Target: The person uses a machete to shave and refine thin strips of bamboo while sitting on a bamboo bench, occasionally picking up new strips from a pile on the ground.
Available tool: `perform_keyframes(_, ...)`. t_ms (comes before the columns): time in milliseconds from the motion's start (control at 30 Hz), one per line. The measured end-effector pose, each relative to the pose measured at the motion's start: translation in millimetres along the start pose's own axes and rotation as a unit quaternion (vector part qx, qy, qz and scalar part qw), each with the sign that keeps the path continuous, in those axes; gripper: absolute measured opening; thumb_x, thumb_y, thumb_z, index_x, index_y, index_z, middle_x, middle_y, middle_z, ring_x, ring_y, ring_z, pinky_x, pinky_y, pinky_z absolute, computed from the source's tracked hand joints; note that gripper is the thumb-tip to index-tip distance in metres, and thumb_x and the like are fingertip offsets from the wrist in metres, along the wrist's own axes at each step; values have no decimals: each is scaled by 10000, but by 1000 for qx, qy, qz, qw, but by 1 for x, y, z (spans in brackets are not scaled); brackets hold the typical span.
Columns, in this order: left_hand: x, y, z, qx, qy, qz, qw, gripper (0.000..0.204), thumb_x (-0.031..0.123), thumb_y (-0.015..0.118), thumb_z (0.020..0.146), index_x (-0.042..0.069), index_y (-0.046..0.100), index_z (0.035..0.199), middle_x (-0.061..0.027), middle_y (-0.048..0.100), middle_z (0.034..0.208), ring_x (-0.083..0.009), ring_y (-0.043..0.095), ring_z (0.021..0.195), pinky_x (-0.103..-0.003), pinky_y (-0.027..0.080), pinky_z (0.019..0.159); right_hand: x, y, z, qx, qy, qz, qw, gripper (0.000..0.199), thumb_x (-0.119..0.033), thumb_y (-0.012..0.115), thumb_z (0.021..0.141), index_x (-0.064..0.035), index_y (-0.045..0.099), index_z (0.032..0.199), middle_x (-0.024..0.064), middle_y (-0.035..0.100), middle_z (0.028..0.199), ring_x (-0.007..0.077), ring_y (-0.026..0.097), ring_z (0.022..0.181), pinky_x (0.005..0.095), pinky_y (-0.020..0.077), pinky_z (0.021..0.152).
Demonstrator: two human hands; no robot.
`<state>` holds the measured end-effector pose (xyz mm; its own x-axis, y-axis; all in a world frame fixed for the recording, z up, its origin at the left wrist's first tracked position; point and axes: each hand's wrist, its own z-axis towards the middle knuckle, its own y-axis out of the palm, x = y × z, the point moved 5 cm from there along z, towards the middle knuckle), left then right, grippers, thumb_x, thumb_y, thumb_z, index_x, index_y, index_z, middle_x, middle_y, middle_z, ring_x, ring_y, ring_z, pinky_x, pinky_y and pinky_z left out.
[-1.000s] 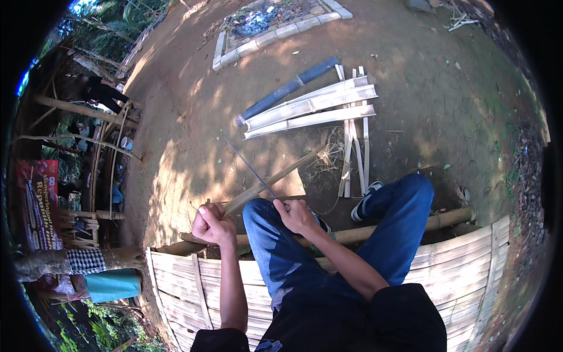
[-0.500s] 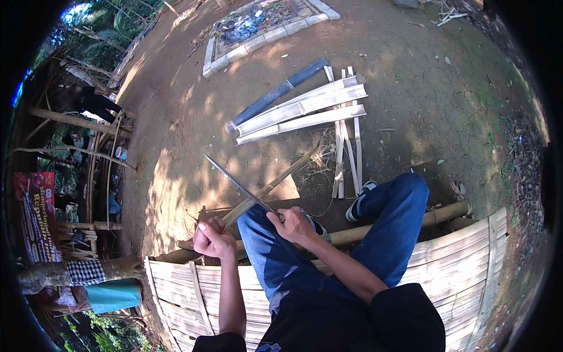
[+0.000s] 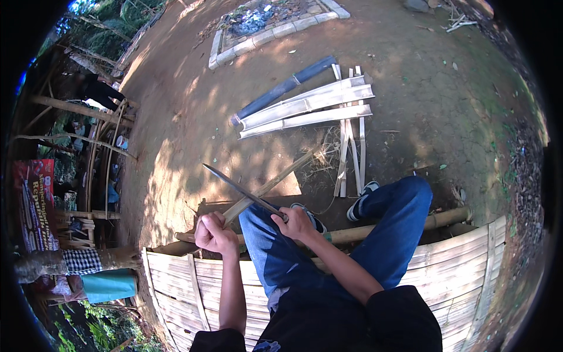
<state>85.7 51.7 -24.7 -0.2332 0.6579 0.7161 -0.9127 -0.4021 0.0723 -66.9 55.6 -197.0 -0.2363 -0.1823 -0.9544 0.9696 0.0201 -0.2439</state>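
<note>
My left hand (image 3: 216, 236) is closed in a fist round the near end of a long bamboo strip (image 3: 280, 178), which slants away to the far right over my left thigh. In my right hand (image 3: 295, 224) is the handle of a machete (image 3: 230, 181). Its long blade points to the far left and crosses the strip just beyond my left knee. Whether the edge bites into the bamboo cannot be made out. Fine pale shavings (image 3: 328, 155) lie round the strip's far end.
Split bamboo halves (image 3: 311, 103) rest across thin strips (image 3: 351, 154) on the earth, beside a dark bamboo piece (image 3: 275, 94). Beyond is a block-edged fire pit (image 3: 281, 30). I sit on a slatted bamboo bench (image 3: 434, 273); a person (image 3: 104, 94) stands far left.
My left fist has turned, so its thumb no longer sticks up. The machete has shifted slightly toward me along the strip. The whole view has moved a little.
</note>
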Motion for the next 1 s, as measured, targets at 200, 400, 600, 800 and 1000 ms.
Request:
perform_keyframes(200,-5,-12,7,1,-10,28,1000,433,31,435,974,16,316,558,-3,311,522,-82,299,441,-267,205,421,76,-11,5,-12,260,-78,962,589,-489,486,923,62,670,829,297,619,727,454,623,789,490,491,695)
perform_keyframes(400,16,26,2,-83,34,-40,995,459,87,533,934,-12,321,540,-30,347,494,-96,343,420,-260,261,395,18,-12,5,106,-32,-32,993,478,-421,569,899,37,661,800,252,611,655,438,623,691,468,489,624)
perform_keyframes(600,16,39,7,-135,37,-94,986,493,70,576,901,19,253,532,-11,289,472,-107,307,392,-255,265,384,58,-36,12,56,217,-50,973,516,-427,556,904,75,675,918,270,641,742,419,639,751,424,501,706)
perform_keyframes(800,21,45,4,-139,60,-107,983,493,90,574,907,17,271,525,-10,303,469,-101,304,385,-247,250,370,9,-24,14,31,23,8,999,456,-377,561,906,61,662,824,269,622,712,423,639,723,447,510,642)
perform_keyframes(1000,21,47,6,-154,57,-110,980,506,97,561,923,24,223,554,-11,297,489,-105,315,395,-257,242,367,84,-30,13,53,227,-42,972,543,-464,510,913,48,691,921,287,638,739,431,648,768,459,519,725)
